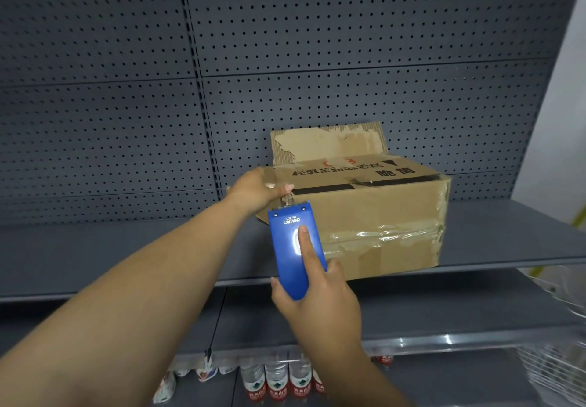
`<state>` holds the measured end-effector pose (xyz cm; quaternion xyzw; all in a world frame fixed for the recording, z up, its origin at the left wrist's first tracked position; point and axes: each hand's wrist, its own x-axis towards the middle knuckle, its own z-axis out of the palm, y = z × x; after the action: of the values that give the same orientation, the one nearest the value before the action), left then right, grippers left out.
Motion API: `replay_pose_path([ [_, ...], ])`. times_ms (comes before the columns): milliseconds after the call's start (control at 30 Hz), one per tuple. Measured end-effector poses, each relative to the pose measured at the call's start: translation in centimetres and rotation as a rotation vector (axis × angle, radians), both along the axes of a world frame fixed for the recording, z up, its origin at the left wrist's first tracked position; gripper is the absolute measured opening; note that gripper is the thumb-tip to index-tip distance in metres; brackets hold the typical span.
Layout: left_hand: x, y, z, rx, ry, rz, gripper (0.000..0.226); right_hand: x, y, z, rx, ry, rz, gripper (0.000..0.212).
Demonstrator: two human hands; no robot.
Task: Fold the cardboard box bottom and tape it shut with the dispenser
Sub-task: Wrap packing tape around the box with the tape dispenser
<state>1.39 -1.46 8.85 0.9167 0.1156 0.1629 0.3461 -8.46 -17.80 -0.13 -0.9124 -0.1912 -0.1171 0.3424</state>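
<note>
A brown cardboard box (pixel 374 216) stands on a grey shelf (pixel 126 248), its folded flaps facing up and one torn flap standing upright at the back. Clear tape runs across its front face. My left hand (pixel 260 192) rests on the box's near left top corner, thumb lying along the seam. My right hand (pixel 317 299) grips a blue tape dispenser (pixel 295 248), index finger stretched along its top. The dispenser's front end touches the box's top edge just below my left thumb.
A grey pegboard wall (pixel 285 58) rises behind the box. A lower shelf holds water bottles (pixel 276 381) with red labels. A white wire basket (pixel 558 371) sits at the lower right.
</note>
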Motion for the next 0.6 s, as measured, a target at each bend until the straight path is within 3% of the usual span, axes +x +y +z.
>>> replay_pose_path([
  [67,-0.2,0.0,-0.1,0.052,-0.055,0.094,0.083,-0.1,-0.1,0.0,-0.01,0.007,0.004,0.082],
  [100,-0.3,0.0,-0.2,0.127,-0.118,0.124,0.079,-0.1,-0.1,0.1,-0.007,0.01,0.004,0.081],
  [200,-0.7,-0.8,-0.2,0.279,-0.289,0.107,0.039,0.0,-0.1,0.2,0.02,0.005,0.001,0.082],
  [300,-0.7,-1.2,-0.3,0.297,-0.29,0.068,0.021,0.0,-0.2,0.1,0.009,0.001,0.003,0.083],
  [400,-0.9,-1.4,-0.2,0.295,-0.276,0.071,0.026,0.0,-0.5,0.2,-0.011,0.002,0.01,0.082],
  [533,-1.2,-1.6,-0.2,0.284,-0.282,0.111,0.063,0.0,-0.9,0.5,-0.023,0.007,0.022,0.082],
  [600,-1.3,-1.7,-0.2,0.271,-0.341,0.099,0.049,0.0,-1.0,0.6,-0.024,0.008,0.026,0.081],
])
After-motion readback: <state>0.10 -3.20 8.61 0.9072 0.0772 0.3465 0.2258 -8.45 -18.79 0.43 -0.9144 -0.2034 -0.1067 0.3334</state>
